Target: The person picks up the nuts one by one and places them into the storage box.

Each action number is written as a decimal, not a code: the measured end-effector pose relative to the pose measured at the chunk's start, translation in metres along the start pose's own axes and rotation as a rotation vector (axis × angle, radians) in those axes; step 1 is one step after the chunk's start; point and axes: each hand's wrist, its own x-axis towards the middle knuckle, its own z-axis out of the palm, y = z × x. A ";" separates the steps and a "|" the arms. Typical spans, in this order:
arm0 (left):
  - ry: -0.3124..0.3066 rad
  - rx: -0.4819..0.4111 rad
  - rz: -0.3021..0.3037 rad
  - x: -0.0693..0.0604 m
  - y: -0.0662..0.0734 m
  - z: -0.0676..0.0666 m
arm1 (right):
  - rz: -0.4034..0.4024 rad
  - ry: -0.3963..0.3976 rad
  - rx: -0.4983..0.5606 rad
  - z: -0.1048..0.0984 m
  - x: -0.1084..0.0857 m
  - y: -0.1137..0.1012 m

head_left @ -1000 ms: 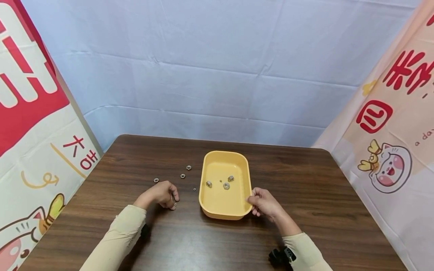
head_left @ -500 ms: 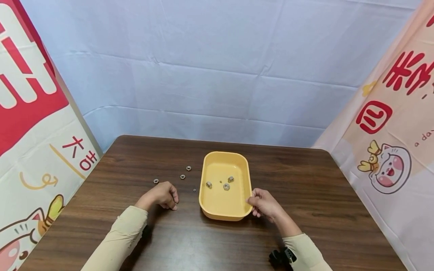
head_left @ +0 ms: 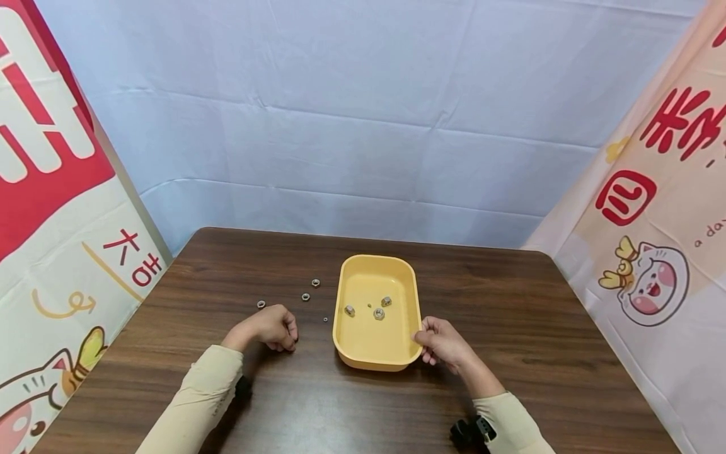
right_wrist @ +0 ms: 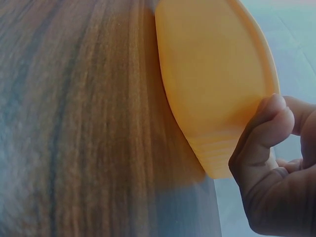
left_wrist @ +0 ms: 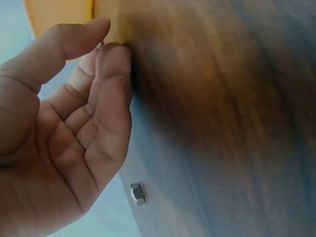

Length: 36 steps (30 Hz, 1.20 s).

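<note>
My left hand (head_left: 273,326) is low over the table, left of the yellow tray (head_left: 371,345). In the left wrist view a tiny metal nut (left_wrist: 100,45) is pinched between thumb and forefinger; the fingers hide it from the head view. My right hand (head_left: 445,343) grips the tray's near right corner, thumb over the rim. Inside the tray lie three larger hex nuts, one near the middle (head_left: 379,313), plus a tiny brass-coloured piece (head_left: 369,306). Between left hand and tray, a very small nut (head_left: 326,320) rests on the wood.
More loose nuts lie on the dark wooden table (head_left: 499,296): one nut (head_left: 261,304) just beyond the left hand, another nut (head_left: 305,297) and a third nut (head_left: 316,283) farther back. Pale cloth (head_left: 340,126) hangs behind the table, with printed cloths at both sides.
The left fingers have closed on the tiny nut that showed at their tips a second ago. Right hand and tray hold their place.
</note>
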 end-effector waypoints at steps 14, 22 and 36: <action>-0.053 -0.209 -0.141 -0.002 0.005 -0.022 | -0.006 -0.003 -0.006 0.000 0.000 -0.002; -0.042 -0.221 -0.150 -0.004 0.012 -0.026 | -0.002 -0.008 -0.023 -0.002 -0.001 0.000; 0.029 -0.222 -0.135 0.006 0.033 -0.027 | -0.005 -0.036 -0.021 0.006 -0.020 -0.031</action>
